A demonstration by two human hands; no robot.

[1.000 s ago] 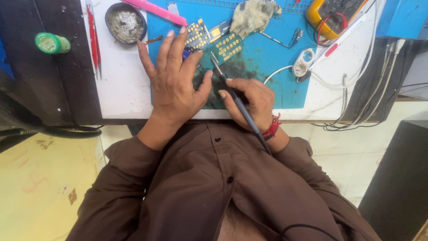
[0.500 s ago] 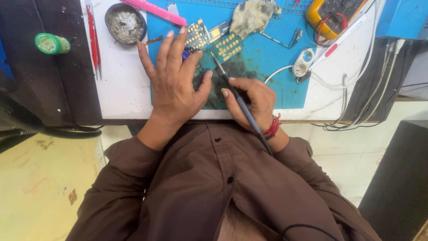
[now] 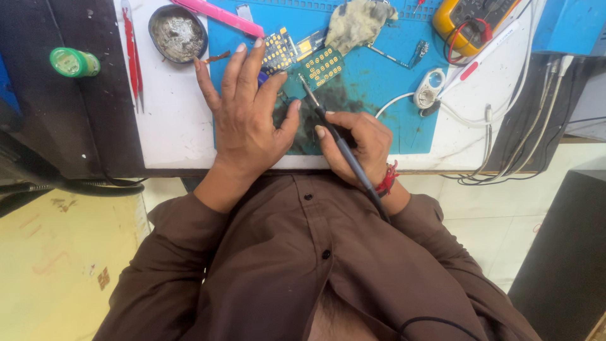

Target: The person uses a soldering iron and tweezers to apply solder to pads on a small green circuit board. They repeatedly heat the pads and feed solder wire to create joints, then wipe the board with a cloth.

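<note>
Far left there's a small green round-capped bottle (image 3: 74, 62) on the dark ledge, then red tweezers (image 3: 133, 60) and a round tin of grey wire wool (image 3: 178, 33). Left hand (image 3: 248, 117) lies flat, fingers spread, pinning the green circuit board with gold pads (image 3: 323, 65) on the blue mat (image 3: 379, 95). Right hand (image 3: 355, 145) pinches a black soldering iron (image 3: 333, 135), tip at the board. Yellow multimeter (image 3: 467, 22) sits top right.
</note>
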